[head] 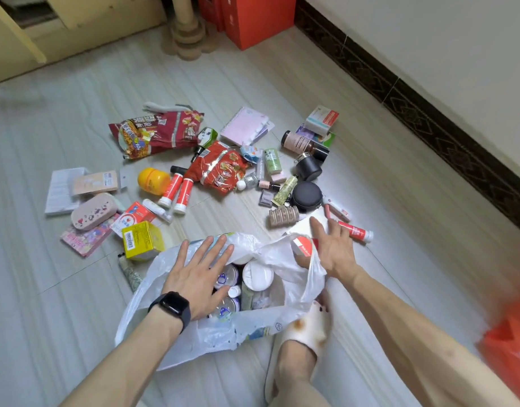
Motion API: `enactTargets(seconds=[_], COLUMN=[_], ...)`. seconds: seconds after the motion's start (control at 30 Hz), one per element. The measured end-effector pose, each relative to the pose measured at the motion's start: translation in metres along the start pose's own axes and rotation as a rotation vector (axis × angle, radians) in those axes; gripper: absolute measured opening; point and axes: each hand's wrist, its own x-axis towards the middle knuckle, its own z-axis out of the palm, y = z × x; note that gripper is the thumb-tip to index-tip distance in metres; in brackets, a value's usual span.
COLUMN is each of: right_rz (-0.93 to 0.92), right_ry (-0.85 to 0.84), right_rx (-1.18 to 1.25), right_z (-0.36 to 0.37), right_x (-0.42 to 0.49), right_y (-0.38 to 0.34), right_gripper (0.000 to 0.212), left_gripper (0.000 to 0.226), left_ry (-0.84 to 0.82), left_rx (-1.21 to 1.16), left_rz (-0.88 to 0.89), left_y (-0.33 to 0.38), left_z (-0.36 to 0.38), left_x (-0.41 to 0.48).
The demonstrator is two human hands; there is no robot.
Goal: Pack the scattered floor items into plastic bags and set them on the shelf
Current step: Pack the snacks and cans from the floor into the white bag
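Note:
A white plastic bag [194,333] lies open on the floor in front of me, holding a white jar [257,274] and small cans [225,306]. My left hand [200,274], with a black watch on the wrist, lies flat with straight fingers over the bag's mouth. My right hand [332,248] is spread at the bag's right rim, touching a red-and-white box [303,246] that sits at the opening. Beyond the bag lie red snack bags [220,168], red-and-white tubes [176,190], a yellow box [141,239], a yellow egg-shaped container [153,180] and several small bottles.
A pink case [93,211], booklets and a notebook [244,126] lie at the left and back. A black round case [307,196] and a red tube [355,230] lie near my right hand. Red boxes [253,19] stand by the wall. My slippered foot [300,342] touches the bag. An orange bag [508,348] is at right.

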Motion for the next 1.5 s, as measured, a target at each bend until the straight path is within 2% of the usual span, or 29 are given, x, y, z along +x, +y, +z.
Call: enactTargets(seconds=[0.07, 0.13, 0.23, 0.37, 0.43, 0.5, 0.53, 0.63, 0.7, 0.77, 0.87, 0.9, 1.0, 1.03, 1.1, 1.17, 1.2, 1.27, 1.33, 1.37, 1.43, 1.5], right_rz=[0.013, -0.026, -0.080, 0.084, 0.133, 0.105, 0.069, -0.039, -0.087, -0.101, -0.063, -0.079, -0.246, -0.275, -0.307, -0.349, -0.373, -0.412, -0.442, -0.449, -0.445, -0.425], right_ry=[-0.070, -0.071, 0.101, 0.330, 0.407, 0.482, 0.482, 0.302, 0.123, -0.032, -0.185, -0.230, -0.311, -0.305, -0.225, -0.080, -0.027, -0.015, -0.055, -0.067, -0.097, -0.133], right_rx=[-0.057, -0.078, 0.000, 0.289, 0.520, 0.688, 0.769, 0.942, 0.914, 0.823, 0.810, 0.772, 0.324, 0.219, 0.157, 0.140, 0.130, 0.072, -0.110, -0.191, -0.266, -0.344], right_z=[-0.011, -0.021, -0.032, -0.066, -0.090, -0.112, -0.121, -0.126, -0.112, -0.088, -0.049, -0.038, -0.020, -0.020, -0.024, -0.031, -0.035, -0.041, -0.042, -0.043, -0.046, -0.050], right_x=[-0.004, -0.012, -0.021, -0.028, -0.039, -0.056, -0.066, -0.093, -0.109, -0.122, -0.131, -0.131, -0.126, -0.125, -0.123, -0.117, -0.112, -0.102, -0.090, -0.086, -0.078, -0.070], right_y=[0.015, 0.024, 0.025, 0.009, -0.010, -0.037, -0.053, -0.100, -0.126, -0.146, -0.165, -0.170, -0.175, -0.173, -0.167, -0.157, -0.152, -0.143, -0.132, -0.126, -0.117, -0.107], right_gripper=[0.086, 0.084, 0.067, 0.023, 0.024, 0.030, 0.029, 0.021, 0.019, 0.017, 0.031, 0.035, 0.027, 0.026, 0.029, 0.021, 0.021, 0.028, 0.034, 0.038, 0.049, 0.079], left_gripper=[0.076, 0.074, 0.071, 0.070, 0.064, 0.056, 0.060, 0.084, 0.073, 0.047, 0.030, 0.028, 0.027, 0.030, 0.043, 0.052, 0.049, 0.032, 0.017, 0.016, 0.031, 0.057], left_ry=[0.004, 0.024, 0.070, 0.058, 0.077, 0.103, 0.078, -0.176, -0.310, -0.261, -0.006, 0.044, 0.084, 0.049, -0.010, 0.023, 0.056, 0.089, 0.028, -0.051, -0.275, -0.404], left_rx=[-0.001, -0.011, -0.012, -0.045, -0.079, -0.090, -0.076, -0.113, -0.272, -0.474, -0.722, -0.778, -0.832, -0.799, -0.602, -0.320, -0.197, -0.012, 0.123, 0.167, 0.216, 0.290], left_rz=[-0.009, -0.015, -0.024, -0.115, -0.179, -0.241, -0.300, -0.602, -0.774, -0.885, -0.943, -0.936, -0.901, -0.874, -0.773, -0.589, -0.460, -0.134, 0.142, 0.186, 0.061, -0.089], left_y=[0.001, 0.004, 0.009, 0.009, 0.002, -0.011, -0.019, -0.043, -0.054, -0.062, -0.069, -0.072, -0.073, -0.071, -0.065, -0.054, -0.048, -0.031, -0.017, -0.011, -0.010, -0.020], left_z=[0.000, 0.000, -0.007, -0.021, -0.030, -0.033, -0.036, -0.047, -0.049, -0.057, -0.074, -0.080, -0.094, -0.098, -0.099, -0.100, -0.101, -0.096, -0.089, -0.087, -0.080, -0.075], left_x=[0.000, 0.000, -0.002, -0.013, -0.024, -0.038, -0.046, -0.066, -0.074, -0.076, -0.074, -0.070, -0.060, -0.059, -0.058, -0.057, -0.055, -0.046, -0.039, -0.035, -0.029, -0.027])
